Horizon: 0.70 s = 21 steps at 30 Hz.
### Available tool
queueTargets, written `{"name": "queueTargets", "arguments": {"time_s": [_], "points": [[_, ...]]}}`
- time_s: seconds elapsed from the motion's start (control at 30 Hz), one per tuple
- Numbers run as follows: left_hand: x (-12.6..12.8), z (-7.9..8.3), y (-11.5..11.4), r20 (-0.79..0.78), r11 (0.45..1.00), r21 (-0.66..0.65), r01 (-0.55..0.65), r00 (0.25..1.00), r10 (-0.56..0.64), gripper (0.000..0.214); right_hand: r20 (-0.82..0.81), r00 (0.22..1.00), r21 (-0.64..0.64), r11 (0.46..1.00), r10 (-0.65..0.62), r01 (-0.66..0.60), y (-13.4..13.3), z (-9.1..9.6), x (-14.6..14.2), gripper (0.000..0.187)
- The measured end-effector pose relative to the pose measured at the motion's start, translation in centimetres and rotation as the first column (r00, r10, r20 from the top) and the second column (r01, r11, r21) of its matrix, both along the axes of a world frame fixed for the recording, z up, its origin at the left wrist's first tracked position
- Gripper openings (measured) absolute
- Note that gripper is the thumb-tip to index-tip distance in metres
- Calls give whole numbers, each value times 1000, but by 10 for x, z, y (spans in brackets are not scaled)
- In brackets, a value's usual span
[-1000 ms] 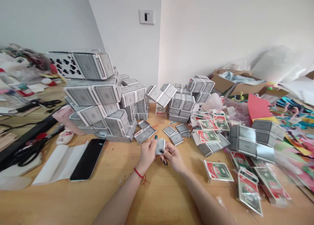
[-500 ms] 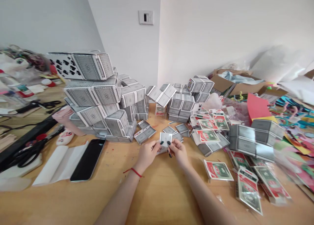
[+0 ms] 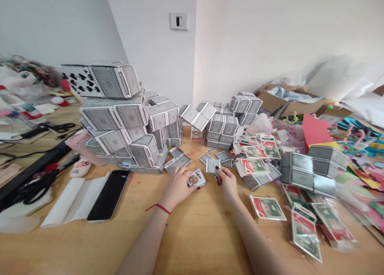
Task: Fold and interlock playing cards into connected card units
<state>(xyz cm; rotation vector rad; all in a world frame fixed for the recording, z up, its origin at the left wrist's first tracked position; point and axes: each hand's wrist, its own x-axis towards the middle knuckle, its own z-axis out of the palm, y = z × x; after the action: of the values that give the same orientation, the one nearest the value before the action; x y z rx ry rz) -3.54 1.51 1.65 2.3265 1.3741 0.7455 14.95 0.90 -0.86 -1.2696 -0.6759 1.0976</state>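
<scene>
My left hand [image 3: 177,187], a red string around its wrist, grips a stack of playing cards [image 3: 197,178] on the table by its left side, thumb along the near edge. A face card lies face up on top. To the right, my right hand [image 3: 227,182] pinches a playing card [image 3: 212,166] by its right end, patterned back showing. Folded cards [image 3: 224,156] lie just beyond it. Past my left fingers rests another piece of folded cards [image 3: 180,160]. Blocks built from folded cards [image 3: 130,115] are stacked high on the left, and more card blocks [image 3: 222,125] stand at the back.
On the left lie a phone [image 3: 108,195], a white paper roll [image 3: 64,199] and black scissors [image 3: 36,183]. Card boxes [image 3: 268,208] and joined card blocks [image 3: 297,171] spread over the right. An open cardboard box [image 3: 288,106] sits behind them.
My hands have moved apart. The left has gone down to the card stack, now uncovered with a face card on top; the right has carried the card slightly right and away from me.
</scene>
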Motion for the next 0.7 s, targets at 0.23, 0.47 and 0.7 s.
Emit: {"name": "queueTargets", "arguments": {"time_s": [0.23, 0.47, 0.7], "points": [[2, 6, 0, 314, 985, -169, -23, 946, 75, 26, -55, 998, -29, 1000, -4, 3, 2, -3, 3, 21], [0, 2, 7, 636, 740, -614, 275, 728, 257, 31, -215, 969, -28, 991, 121, -130, 0, 0, 3, 19], [16, 4, -5, 648, 621, -689, 373, 701, 299, 36, -215, 961, -20, 983, 173, -181, -1, 1, 0, 21]]}}
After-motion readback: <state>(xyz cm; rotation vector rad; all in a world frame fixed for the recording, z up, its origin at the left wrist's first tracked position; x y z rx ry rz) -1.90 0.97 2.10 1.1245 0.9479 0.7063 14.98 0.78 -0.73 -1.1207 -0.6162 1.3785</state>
